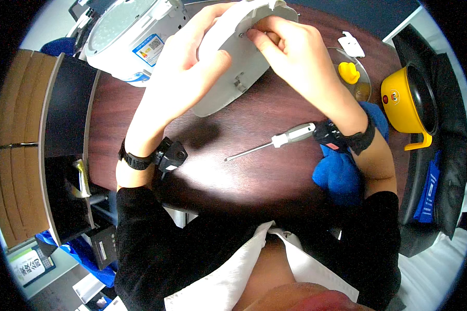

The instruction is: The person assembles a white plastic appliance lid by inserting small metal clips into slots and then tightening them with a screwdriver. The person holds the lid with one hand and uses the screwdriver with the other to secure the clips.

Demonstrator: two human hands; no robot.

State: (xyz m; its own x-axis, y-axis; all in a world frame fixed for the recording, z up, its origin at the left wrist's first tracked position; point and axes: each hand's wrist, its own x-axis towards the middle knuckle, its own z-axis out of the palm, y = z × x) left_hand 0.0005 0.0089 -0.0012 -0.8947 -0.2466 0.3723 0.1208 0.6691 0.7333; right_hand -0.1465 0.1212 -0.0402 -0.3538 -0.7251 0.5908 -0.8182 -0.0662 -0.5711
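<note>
A curved, off-white plastic cover [228, 85] is held up on edge over the table, its inner side toward me. My left hand [189, 65] grips it along the left edge, thumb on the near face and fingers mostly hidden behind. At the upper part of that inner face, my right hand [296, 49] has thumb and forefinger pinched together beside a small metal piece [241, 35]. Whatever lies between those fingertips is too small to make out. Below the right wrist rests a flat-tipped screwdriver [294, 136] with a white and grey handle, its blade pointing left.
A white, rounded appliance body [135, 39] stands at the far left. Toward the right are a glass lid with a yellow knob [348, 73], a small white plastic piece [351, 45], a yellow pot [399, 103] and a blue cloth [337, 173] near my right forearm.
</note>
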